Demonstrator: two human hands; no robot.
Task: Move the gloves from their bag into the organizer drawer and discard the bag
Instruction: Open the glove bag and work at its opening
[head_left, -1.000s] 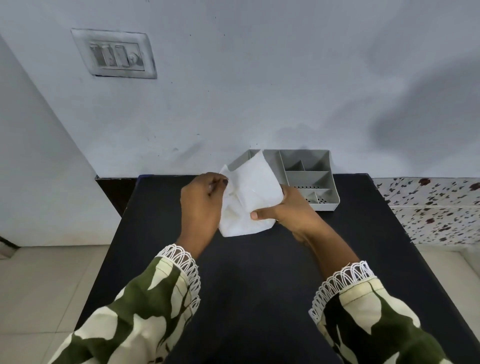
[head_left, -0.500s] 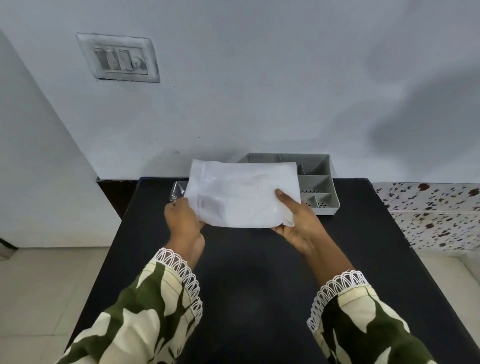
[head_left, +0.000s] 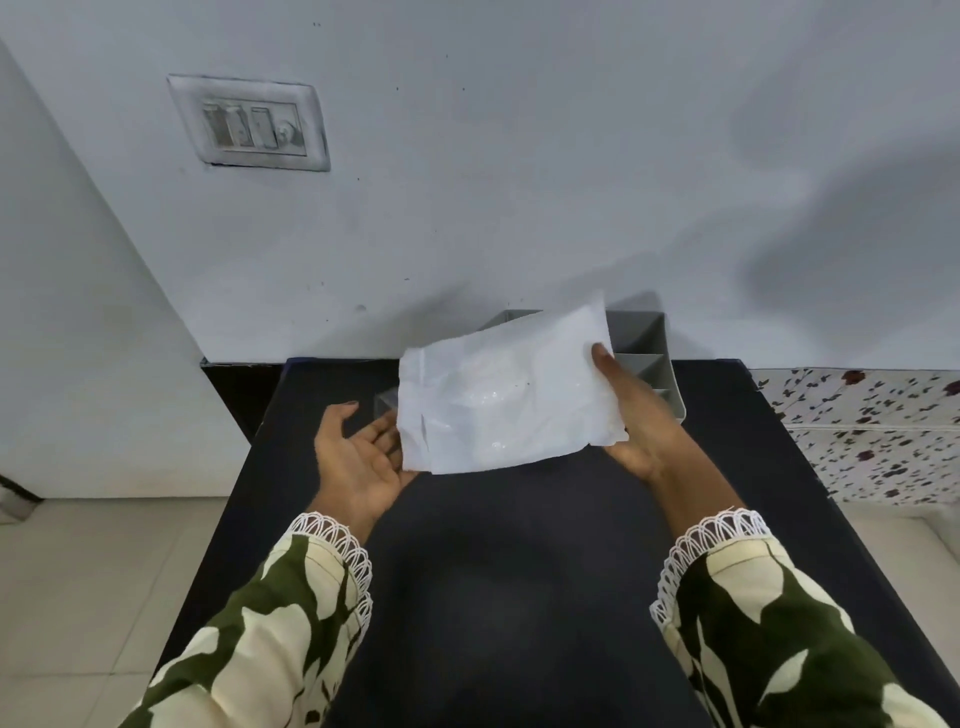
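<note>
I hold the bag (head_left: 506, 397) in my right hand (head_left: 631, 415), thumb pinching its right edge, fingers under it. It hangs above the table (head_left: 519, 597) in front of the organizer (head_left: 647, 358), long axis running left-right. My left hand (head_left: 358, 460) lies palm up, fingers spread, touching the bag's left end (the nearer hand to open it).

Organizer drawer (head_left: 643, 347) mostly behind the bag (head_left: 506, 400); gloves perhaps inside, indistinct.

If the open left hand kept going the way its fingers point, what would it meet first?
Probably the white bag: the left hand is open, palm up, fingers aimed at its lower left edge and partly under it. Contact itself is unclear.
</note>
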